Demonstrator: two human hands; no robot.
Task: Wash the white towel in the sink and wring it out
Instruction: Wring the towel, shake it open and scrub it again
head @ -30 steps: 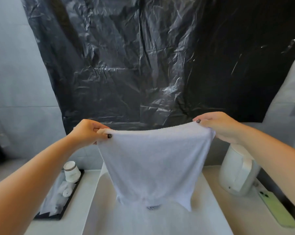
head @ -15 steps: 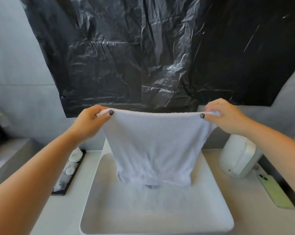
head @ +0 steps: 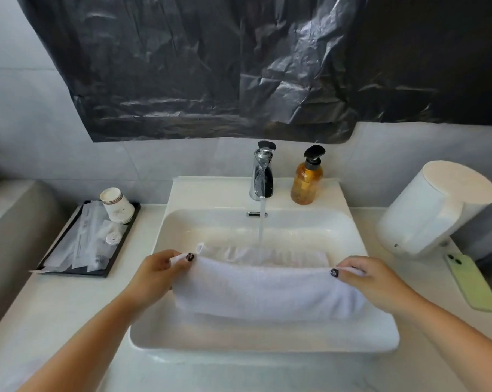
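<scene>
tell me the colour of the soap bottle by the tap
Amber soap bottle with a black pump; head view.

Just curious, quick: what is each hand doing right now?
Left hand: pinching the white towel at its left corner.
Right hand: pinching its right corner.

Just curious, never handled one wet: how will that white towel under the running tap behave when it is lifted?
Probably floppy: the white towel sags between the left hand and right hand pinching its corners. Likely getting heavier, since the water stream runs onto its folds in the sink. It may drip and cling rather than slip.
</scene>
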